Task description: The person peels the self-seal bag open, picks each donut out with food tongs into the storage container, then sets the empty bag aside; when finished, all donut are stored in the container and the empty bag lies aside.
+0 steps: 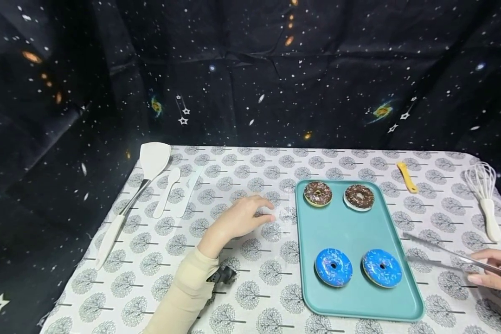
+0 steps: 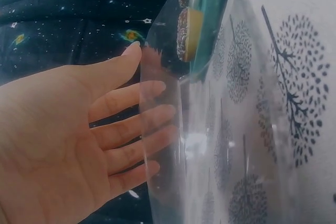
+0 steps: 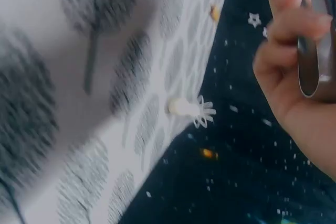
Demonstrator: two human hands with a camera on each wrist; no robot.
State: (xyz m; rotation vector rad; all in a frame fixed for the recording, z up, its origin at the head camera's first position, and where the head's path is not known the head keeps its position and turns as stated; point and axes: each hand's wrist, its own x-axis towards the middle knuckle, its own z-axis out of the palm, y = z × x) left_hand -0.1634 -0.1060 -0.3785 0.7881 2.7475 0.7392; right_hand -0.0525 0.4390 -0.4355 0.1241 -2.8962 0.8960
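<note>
Gripping metal tongs at lower right, right hand nears the tray doughnuts; left hand, fingers loosely straight, touches a clear bag; next, probably pinching one.

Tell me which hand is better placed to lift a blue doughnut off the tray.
Probably the right hand: it grips metal tongs whose tips lie beside the nearer blue doughnut on the teal tray. The left hand rests on a clear bag, off the tray.

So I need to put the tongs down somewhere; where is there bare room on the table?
Bare cloth lies between the teal tray and the whisk, below the yellow tool. The tray's middle, between the chocolate and blue donuts, is free too. The spatula corner is crowded.
</note>
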